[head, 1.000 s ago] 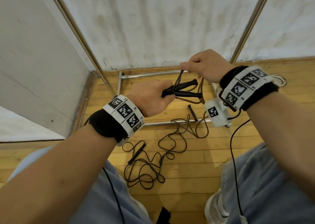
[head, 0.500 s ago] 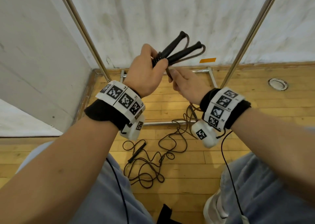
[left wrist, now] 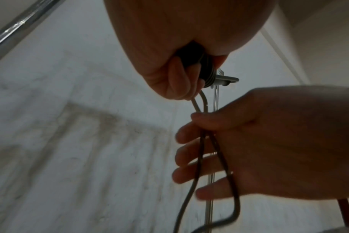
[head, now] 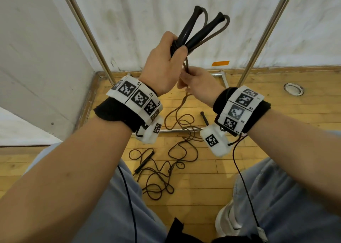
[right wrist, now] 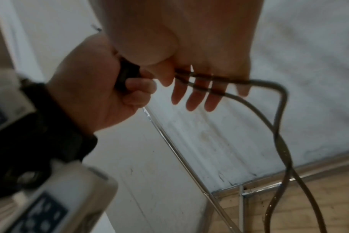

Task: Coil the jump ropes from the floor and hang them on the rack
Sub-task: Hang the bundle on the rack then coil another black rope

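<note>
My left hand (head: pixel 162 67) is raised in front of the wall and grips both black handles (head: pixel 203 32) of a brown jump rope, which point up and to the right. Just below it my right hand (head: pixel 199 82) pinches the two rope strands (left wrist: pixel 199 157) between thumb and fingers. In the right wrist view the strands (right wrist: pixel 279 126) cross my fingers (right wrist: pixel 191 100) and drop away. From there the rope (head: pixel 177 111) hangs to a loose tangle on the floor. A second rope (head: pixel 156 178) with a black handle (head: pixel 144 162) lies tangled between my knees.
Two slanting metal rack poles (head: pixel 86 32) (head: pixel 265 32) rise on either side of my hands; a base bar (head: pixel 177 131) lies on the wooden floor. Another black handle (head: pixel 204 118) rests near that bar. A white wall stands behind, and a round floor fitting (head: pixel 293 89) sits at the right.
My left hand has lifted the two handles from waist height and tipped them upward. My right hand has come down from above them to below my left hand and taken the strands.
</note>
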